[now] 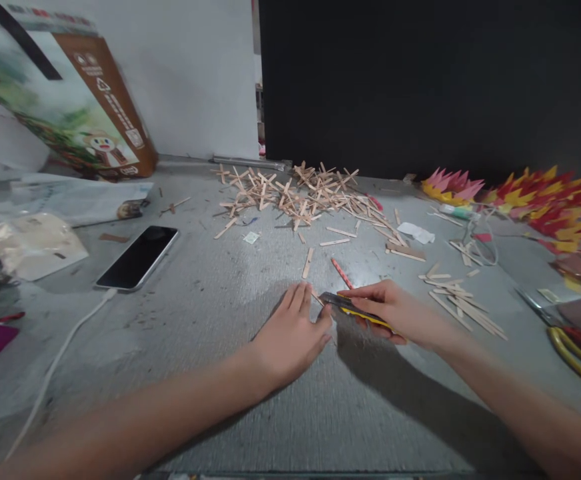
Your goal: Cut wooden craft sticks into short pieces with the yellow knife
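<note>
My left hand (295,327) lies low on the grey table, its fingers and thumb pinning a short wooden craft stick (317,296) to the surface. In my right hand (390,310) is a yellow and black utility knife (350,307), closed in the fingers. Its blade end touches or nearly touches the stick beside my left thumb. A red patterned pencil (341,273) runs under my right hand; whether the fingers also hold it I cannot tell. Just beyond my left fingertips lies another craft stick (308,263).
A heap of crossed sticks (290,193) lies at the back. Loose sticks (463,303) and scissors (570,347) are at right, with folded paper pieces (545,200) behind. A cabled phone (138,259), a plastic packet (35,243) and a printed bag (85,113) occupy the left.
</note>
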Demonstrator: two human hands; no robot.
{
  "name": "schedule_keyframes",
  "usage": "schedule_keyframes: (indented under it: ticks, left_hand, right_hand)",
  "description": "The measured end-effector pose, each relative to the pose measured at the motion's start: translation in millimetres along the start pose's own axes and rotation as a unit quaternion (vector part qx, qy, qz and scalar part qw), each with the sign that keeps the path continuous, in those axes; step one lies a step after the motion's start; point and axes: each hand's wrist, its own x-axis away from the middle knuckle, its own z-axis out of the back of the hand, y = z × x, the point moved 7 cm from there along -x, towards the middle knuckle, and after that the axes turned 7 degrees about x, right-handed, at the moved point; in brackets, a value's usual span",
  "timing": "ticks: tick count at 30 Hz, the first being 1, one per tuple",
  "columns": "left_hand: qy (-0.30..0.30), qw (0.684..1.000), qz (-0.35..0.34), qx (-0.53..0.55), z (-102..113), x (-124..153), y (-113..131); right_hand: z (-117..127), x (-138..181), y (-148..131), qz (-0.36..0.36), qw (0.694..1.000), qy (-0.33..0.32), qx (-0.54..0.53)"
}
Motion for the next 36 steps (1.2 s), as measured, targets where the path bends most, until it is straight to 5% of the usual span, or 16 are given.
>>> schedule_keyframes:
  ticks: [4,7,11,16,23,36]
  left_hand:
    - [0.000,1.000,0.000,0.001,1.2,0.0,-0.6]
    - [0.001,1.000,0.001,0.002,2.9,0.0,-0.3]
    - [-0.001,1.000,0.003,-0.002,5.3,-0.2,-0.7]
    - [-0.011,1.000,-0.001,0.004,9.4,-3.9,-4.8]
    - [-0.025,1.000,-0.016,0.010,5.5,-4.7,-8.2]
    - [-0.009,0.999,-0.030,0.013,6.5,-3.4,-4.3]
  right_hand:
    - [-1.3,-1.7,12.2,-0.049,0.989,-0.053,-0.126]
    - [2.3,-3.7,9.5,-0.003,0.990,-0.037,-0.137]
    - [10.7,-2.6,-7.0,0.114,0.991,0.069,0.032]
    - [11.3,2.1,-29.6,0.214,0.937,0.165,0.221]
    - [-3.4,-30.1,-37.1,0.247,0.891,0.170,0.341]
    - [-14.1,-46.7,-39.0,0.176,0.872,0.208,0.408]
